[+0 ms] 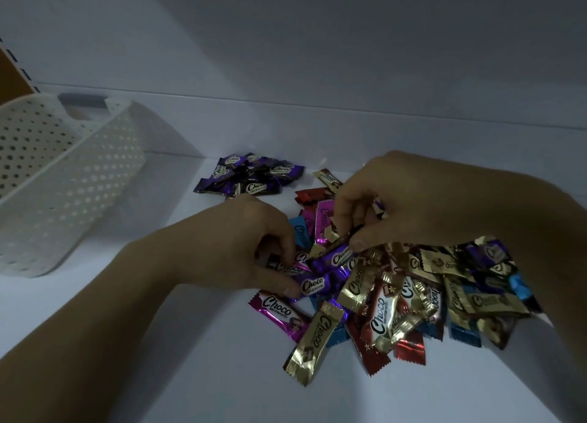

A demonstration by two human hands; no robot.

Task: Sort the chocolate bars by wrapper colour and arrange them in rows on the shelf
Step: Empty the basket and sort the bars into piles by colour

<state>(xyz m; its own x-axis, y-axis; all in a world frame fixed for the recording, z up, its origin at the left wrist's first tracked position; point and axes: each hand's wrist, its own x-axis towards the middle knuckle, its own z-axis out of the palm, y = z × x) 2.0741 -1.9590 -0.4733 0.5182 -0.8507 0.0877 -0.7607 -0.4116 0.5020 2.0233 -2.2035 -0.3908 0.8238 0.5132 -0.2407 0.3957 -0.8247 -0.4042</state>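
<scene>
1. Heap of chocolate bars (413, 298) in gold, red, blue, pink and purple wrappers lay loose on the white shelf (143, 375), nearest the viewer and right of centre.
2. One gold bar (313, 343) and one pink bar (279, 314) lay at the near left edge of that heap.
3. The left hand (235, 248) curled over the heap's left side, thumb and fingers pinching a purple bar (313, 284).
4. The right hand (413, 200) reached in from the right, fingers curled, thumb and fingertips pinching the end of a second purple bar (341, 256).
5. Farther back, a small pile of purple bars (251, 176) lay apart from the heap, near the back wall (349, 41).
6. A white perforated basket (63, 174) sat at the far left.
</scene>
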